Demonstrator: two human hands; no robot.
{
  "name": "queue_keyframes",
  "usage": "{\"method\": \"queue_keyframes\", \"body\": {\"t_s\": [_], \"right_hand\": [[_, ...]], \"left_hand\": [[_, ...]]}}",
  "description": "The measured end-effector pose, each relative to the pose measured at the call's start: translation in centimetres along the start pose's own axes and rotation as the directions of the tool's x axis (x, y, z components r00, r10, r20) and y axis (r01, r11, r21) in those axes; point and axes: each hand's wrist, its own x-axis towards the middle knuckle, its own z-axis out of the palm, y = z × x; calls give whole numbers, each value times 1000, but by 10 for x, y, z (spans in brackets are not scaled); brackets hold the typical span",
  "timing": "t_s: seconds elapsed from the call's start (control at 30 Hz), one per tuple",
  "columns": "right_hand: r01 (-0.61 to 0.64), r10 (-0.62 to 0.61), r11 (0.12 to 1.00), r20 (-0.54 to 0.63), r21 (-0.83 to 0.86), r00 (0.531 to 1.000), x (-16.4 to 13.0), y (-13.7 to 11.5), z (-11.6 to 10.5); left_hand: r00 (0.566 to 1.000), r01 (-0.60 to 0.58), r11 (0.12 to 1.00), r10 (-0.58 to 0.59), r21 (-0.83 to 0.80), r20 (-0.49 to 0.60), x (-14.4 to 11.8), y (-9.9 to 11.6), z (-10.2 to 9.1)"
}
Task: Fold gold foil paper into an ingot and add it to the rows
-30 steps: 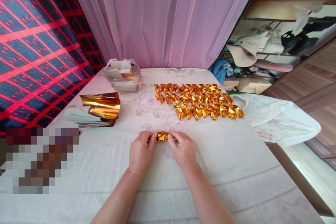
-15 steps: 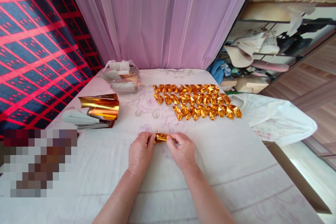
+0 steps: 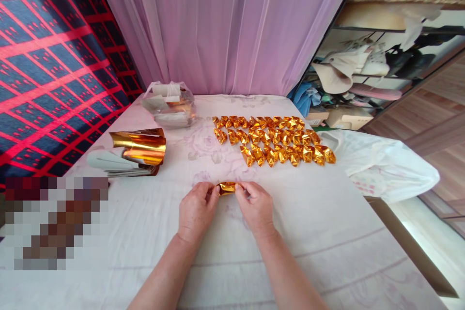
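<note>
A small folded piece of gold foil paper (image 3: pixel 227 188) is stretched between my hands, low over the cloth-covered table. My left hand (image 3: pixel 197 208) pinches its left end between thumb and fingers. At the right end my right hand (image 3: pixel 256 206) grips it the same way. The fingertips hide both ends of the piece. Beyond my hands, to the right, several folded gold foil pieces (image 3: pixel 272 136), shaped like little ingots, lie in three rows. On the left rests a curled stack of gold foil sheets (image 3: pixel 147 148) with pale backs.
Behind the stack sits a clear plastic bag (image 3: pixel 170 106) of more sheets. A white plastic bag (image 3: pixel 392 162) hangs at the table's right edge, near a shelf (image 3: pixel 363 77) with shoes and hats. A purple curtain (image 3: pixel 225 29) closes off the back. One patch at left is pixelated.
The held foil piece now looks smoother and slightly arched along its top. Both hands shift slightly to the right with it. The laid-out pieces have stayed where they were.
</note>
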Motion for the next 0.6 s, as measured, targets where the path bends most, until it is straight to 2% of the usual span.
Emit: {"method": "queue_keyframes", "body": {"t_s": [0.17, 0.4, 0.6], "right_hand": [[30, -30, 999, 21, -12, 999, 0, 1, -1], [216, -216, 973, 5, -81, 976, -1, -1, 0], [188, -190, 978, -18, -89, 982, -1, -1, -1]], "left_hand": [[1000, -17, 999, 16, 50, 25, 0, 1, 0], [999, 7, 994, -11, 111, 40, 0, 1, -2], [997, 1, 991, -11, 131, 74, -1, 3, -2]]}}
